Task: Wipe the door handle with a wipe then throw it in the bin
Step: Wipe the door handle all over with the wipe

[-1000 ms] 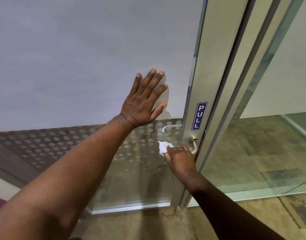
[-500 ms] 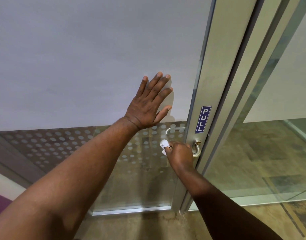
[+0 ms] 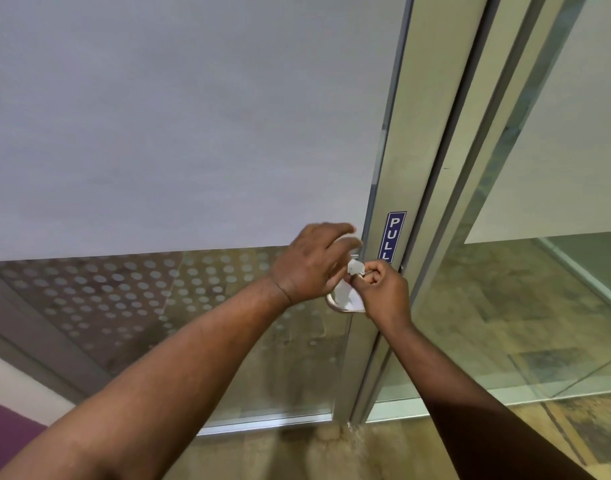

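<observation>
**White wipe bunched at the lever**

White and crumpled, the wipe [image 3: 349, 294] sits over the door handle [image 3: 333, 307], bunched between both hands at the edge of the door frame [image 3: 397, 174]. Its long axis runs roughly up and down, one ragged corner poking upward above the knuckles and the wider part hanging below. Only a curved metal end of the handle shows, beneath the wipe and pointing left toward the glass; the rest is hidden.

The right hand [image 3: 383, 289] is curled into a fist, clamped on the wipe and handle. The left hand [image 3: 311, 268] hangs just beside it, fingers loosely bent and blurred; whether they pinch the wipe I cannot tell.

Just above the hands, a blue PULL sign [image 3: 394, 233] runs vertically on the frame. Frosted glass [image 3: 193, 116] fills the door panel.
</observation>
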The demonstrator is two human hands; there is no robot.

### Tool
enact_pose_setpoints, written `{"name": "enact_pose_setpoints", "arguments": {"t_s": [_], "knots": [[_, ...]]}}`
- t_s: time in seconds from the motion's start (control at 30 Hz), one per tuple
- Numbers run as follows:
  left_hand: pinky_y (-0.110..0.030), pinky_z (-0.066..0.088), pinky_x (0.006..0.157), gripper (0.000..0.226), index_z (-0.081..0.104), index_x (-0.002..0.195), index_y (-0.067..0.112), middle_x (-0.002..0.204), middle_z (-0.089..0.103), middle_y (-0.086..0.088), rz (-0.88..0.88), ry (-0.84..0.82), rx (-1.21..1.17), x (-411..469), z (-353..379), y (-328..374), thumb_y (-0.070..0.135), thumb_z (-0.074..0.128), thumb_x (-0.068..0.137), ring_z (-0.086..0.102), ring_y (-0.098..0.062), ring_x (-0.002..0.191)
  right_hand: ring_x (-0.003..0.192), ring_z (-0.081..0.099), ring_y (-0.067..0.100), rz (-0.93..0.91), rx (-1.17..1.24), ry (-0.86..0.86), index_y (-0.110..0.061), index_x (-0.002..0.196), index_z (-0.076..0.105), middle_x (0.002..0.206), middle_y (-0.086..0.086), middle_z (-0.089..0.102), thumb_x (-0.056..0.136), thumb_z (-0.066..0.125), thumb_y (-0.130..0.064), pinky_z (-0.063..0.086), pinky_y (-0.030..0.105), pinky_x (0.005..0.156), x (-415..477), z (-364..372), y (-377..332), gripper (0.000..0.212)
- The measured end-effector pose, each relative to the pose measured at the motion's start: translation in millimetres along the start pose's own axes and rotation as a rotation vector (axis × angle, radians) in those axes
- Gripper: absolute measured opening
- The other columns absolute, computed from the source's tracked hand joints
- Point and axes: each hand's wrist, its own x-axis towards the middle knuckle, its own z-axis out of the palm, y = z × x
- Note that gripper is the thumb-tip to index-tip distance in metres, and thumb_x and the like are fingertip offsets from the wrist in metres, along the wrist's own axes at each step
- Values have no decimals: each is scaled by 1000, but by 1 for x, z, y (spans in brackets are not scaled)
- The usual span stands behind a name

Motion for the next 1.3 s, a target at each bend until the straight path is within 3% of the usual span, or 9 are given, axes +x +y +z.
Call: {"name": "enact_pose_setpoints", "arguments": {"t_s": [0.27,0.37,0.5,0.63,0.8,0.9,1.07,1.13,1.3], "knots": [[-39,54,98,24,73,115,16,112,75,3,-769,-135,-652,-1,30,21,16,55,100,68,-13,107,75,67,0,-140,81,-200,-22,84,78,80,-14,74,75,65,13,50,17,71,-3,-31,-1,38],[-38,56,88,15,76,99,17,94,76,6,-850,-245,-792,4,37,19,19,62,98,71,-10,92,89,71,19,-220,79,-191,-15,86,79,91,1,76,75,59,17,53,29,82,-7,-38,1,40],[-37,55,83,18,76,96,30,91,77,6,-930,-417,-966,-1,43,20,16,70,87,71,-7,85,71,63,5,-139,173,-88,-27,83,71,78,-10,72,77,68,8,53,25,69,-11,-43,0,35],[-38,57,81,19,76,92,30,92,78,-3,-946,-449,-974,-3,44,23,25,79,74,70,-16,83,72,70,16,-56,294,-79,-14,89,69,81,4,74,81,74,3,59,40,66,-13,-47,-2,19],[-31,49,68,6,74,84,16,70,68,6,-973,-367,-812,2,46,28,16,79,80,59,-7,61,76,69,14,-5,409,-79,-9,94,74,87,3,77,78,57,-13,54,25,66,-17,-47,0,23],[-30,46,64,12,71,84,14,69,66,4,-978,-331,-787,4,47,33,20,81,81,57,-11,61,82,74,20,55,459,-114,-10,102,73,94,11,78,83,73,-23,59,33,68,-20,-44,7,23],[-39,60,75,19,69,95,24,85,72,3,-958,-350,-759,3,48,35,20,82,80,67,-12,75,82,77,17,163,477,-141,-15,102,74,92,4,81,84,77,-7,59,28,69,-17,-41,25,20],[-40,60,82,16,69,99,26,89,71,9,-925,-257,-709,2,43,33,22,77,85,66,-9,81,79,74,18,234,409,-33,-13,101,74,89,5,80,84,73,-1,57,28,69,-13,-44,36,21],[-31,55,65,10,67,91,29,79,66,14,-632,36,-395,21,10,28,37,62,91,61,-6,72,75,65,23,344,160,409,-11,103,71,90,8,74,82,63,-5,45,27,65,-8,-62,68,23]]}}
